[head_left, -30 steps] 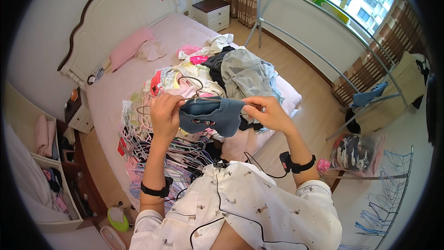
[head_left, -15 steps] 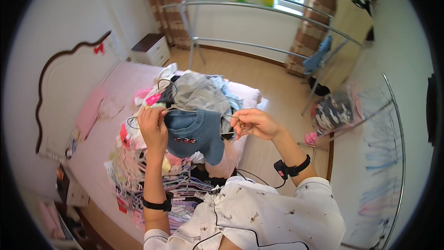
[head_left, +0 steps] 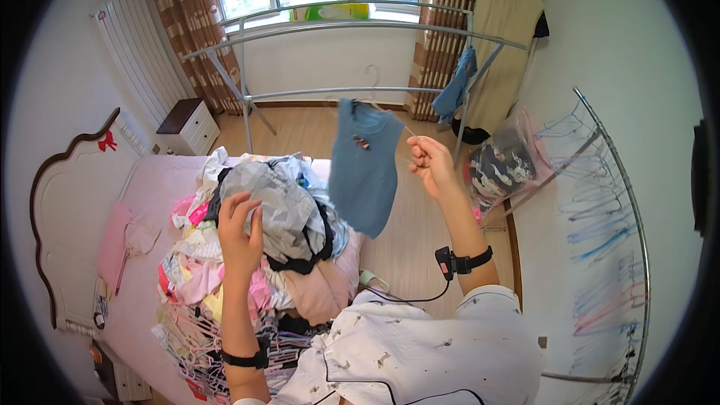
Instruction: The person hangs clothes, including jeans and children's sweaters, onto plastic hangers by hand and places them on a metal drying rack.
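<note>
A blue knit top (head_left: 365, 172) with a small dark-and-red motif hangs tilted in the air, apart from the clothes pile. It is on a thin clothes hanger (head_left: 371, 72), whose pale hook shows above the neckline. My right hand (head_left: 432, 167) is closed on the hanger's right end, beside the top's shoulder. My left hand (head_left: 238, 232) is raised over the pile of clothes (head_left: 270, 195), fingers apart, holding nothing. The pile on the bed has grey, white, pink and black garments.
Many hangers (head_left: 187, 345) lie on the bed (head_left: 127, 315) by my left forearm. A metal drying rack (head_left: 337, 94) stands before the window, with a blue garment (head_left: 455, 86) at its right end. More hangers (head_left: 600, 232) hang from a curved rail at right.
My left hand has let go and moved away to the left. The right hand has carried the hanger and blue top forward, off the pile. The view has shifted too.
</note>
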Tool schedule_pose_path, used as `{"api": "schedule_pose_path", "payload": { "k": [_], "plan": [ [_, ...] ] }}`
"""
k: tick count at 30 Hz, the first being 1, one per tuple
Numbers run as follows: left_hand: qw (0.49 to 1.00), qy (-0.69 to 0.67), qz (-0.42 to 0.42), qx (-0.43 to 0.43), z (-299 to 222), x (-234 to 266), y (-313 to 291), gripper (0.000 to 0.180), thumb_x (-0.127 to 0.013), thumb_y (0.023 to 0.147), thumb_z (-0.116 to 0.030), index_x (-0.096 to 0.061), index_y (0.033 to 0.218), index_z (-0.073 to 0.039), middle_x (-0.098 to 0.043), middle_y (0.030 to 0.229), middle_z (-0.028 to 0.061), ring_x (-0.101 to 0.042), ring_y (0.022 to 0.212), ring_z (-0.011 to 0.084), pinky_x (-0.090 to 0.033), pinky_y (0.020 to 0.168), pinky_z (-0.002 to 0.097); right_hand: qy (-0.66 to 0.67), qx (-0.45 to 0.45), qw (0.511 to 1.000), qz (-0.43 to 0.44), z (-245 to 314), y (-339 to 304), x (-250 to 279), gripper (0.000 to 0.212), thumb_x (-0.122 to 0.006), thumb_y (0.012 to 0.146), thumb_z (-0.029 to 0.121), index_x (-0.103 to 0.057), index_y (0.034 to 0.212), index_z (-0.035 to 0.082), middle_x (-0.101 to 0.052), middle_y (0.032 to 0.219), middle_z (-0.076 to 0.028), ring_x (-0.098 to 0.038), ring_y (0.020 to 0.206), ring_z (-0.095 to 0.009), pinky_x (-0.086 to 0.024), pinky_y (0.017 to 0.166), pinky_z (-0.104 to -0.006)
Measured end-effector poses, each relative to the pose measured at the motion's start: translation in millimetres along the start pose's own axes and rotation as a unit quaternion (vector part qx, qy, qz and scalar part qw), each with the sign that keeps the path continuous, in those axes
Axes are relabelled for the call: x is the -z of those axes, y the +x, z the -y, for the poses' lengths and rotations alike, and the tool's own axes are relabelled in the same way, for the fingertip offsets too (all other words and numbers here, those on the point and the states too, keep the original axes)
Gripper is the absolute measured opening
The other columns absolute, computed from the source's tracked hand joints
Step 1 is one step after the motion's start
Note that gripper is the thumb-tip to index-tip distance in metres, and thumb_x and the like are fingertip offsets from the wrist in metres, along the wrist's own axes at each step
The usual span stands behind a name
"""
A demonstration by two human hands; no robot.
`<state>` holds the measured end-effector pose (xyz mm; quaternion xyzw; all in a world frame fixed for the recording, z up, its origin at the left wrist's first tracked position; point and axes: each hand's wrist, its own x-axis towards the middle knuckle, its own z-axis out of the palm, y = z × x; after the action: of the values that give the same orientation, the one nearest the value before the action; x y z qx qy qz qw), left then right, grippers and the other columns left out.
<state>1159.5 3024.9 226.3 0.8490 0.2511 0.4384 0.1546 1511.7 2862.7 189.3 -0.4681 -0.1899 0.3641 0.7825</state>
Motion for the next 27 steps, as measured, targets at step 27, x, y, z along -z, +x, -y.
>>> {"api": "schedule_pose_path", "payload": {
  "k": [27],
  "plan": [
    [0.966, -0.057, 0.149, 0.205, 166.9, -253.3, 149.9, 0.007, -0.065, 0.087, -0.002, -0.068, 0.091, 0.002, -0.065, 0.083, 0.0154, -0.063, 0.077, 0.0295, -0.049, 0.070, 0.0349, -0.312, 0.265, 0.874, -0.260, -83.6, 577.3, 151.9, 0.032, -0.047, 0.102, 0.023, -0.058, 0.121, -0.001, -0.061, 0.111, -0.012, -0.056, 0.098, -0.022, -0.047, 0.082, -0.0351]
  ]
}}
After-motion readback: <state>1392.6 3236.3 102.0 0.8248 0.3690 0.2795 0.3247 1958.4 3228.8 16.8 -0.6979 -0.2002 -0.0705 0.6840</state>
